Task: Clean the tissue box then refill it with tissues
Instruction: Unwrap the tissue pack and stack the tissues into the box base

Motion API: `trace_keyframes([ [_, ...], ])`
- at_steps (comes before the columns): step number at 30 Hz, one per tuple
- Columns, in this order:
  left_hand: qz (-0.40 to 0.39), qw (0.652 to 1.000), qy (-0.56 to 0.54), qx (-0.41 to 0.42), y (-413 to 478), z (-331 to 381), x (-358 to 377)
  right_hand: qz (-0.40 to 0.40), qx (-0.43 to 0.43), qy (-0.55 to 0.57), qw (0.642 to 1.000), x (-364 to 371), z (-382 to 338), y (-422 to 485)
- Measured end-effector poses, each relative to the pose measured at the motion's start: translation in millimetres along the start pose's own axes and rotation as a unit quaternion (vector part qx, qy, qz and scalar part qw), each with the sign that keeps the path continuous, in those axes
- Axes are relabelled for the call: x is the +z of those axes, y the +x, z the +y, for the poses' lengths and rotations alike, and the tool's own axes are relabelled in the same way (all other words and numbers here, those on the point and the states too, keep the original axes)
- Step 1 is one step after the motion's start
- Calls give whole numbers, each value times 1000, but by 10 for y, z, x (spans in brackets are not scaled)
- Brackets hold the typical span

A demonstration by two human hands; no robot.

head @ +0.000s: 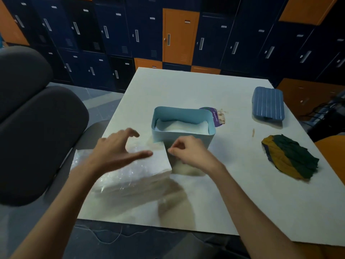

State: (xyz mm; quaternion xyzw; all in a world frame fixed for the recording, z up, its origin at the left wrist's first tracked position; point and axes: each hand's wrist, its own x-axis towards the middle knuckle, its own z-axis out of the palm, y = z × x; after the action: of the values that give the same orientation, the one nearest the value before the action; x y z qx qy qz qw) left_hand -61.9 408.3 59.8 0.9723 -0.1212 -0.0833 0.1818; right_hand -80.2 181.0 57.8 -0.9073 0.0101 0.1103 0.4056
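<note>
A light blue tissue box (186,114) stands open-topped at the table's middle, with white tissues (182,127) lying inside it. Just in front and to the left lies a plastic-wrapped pack of white tissues (130,176). My left hand (116,148) hovers over the pack with fingers spread and loosely bent, holding nothing. My right hand (188,151) is at the pack's right corner, against the box's front wall, its thumb and fingertips pinched together at the edge of the top tissue. The blue ribbed lid (267,103) lies at the far right.
A green and yellow cloth (291,156) lies on the white table (196,86) at the right. A purple label scrap (214,116) sits behind the box. A dark chair (37,128) stands at the left; blue and orange lockers (179,34) fill the back.
</note>
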Motion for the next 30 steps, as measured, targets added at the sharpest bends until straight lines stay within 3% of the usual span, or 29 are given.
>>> trace_keyframes([
  [3,-52,997,56,-10,-83,-183,280,-6,31,-21,999,244,80,-30],
  [9,-28,997,67,2,-95,-345,573,45,41,7,998,505,85,-48],
  [19,-13,995,97,7,-81,-365,677,165,-44,-164,972,660,3,-86],
  [22,0,995,103,3,-62,-370,706,169,-56,-186,966,663,-17,-86],
  [30,6,995,102,10,-66,-383,718,156,-7,25,987,524,10,-52],
])
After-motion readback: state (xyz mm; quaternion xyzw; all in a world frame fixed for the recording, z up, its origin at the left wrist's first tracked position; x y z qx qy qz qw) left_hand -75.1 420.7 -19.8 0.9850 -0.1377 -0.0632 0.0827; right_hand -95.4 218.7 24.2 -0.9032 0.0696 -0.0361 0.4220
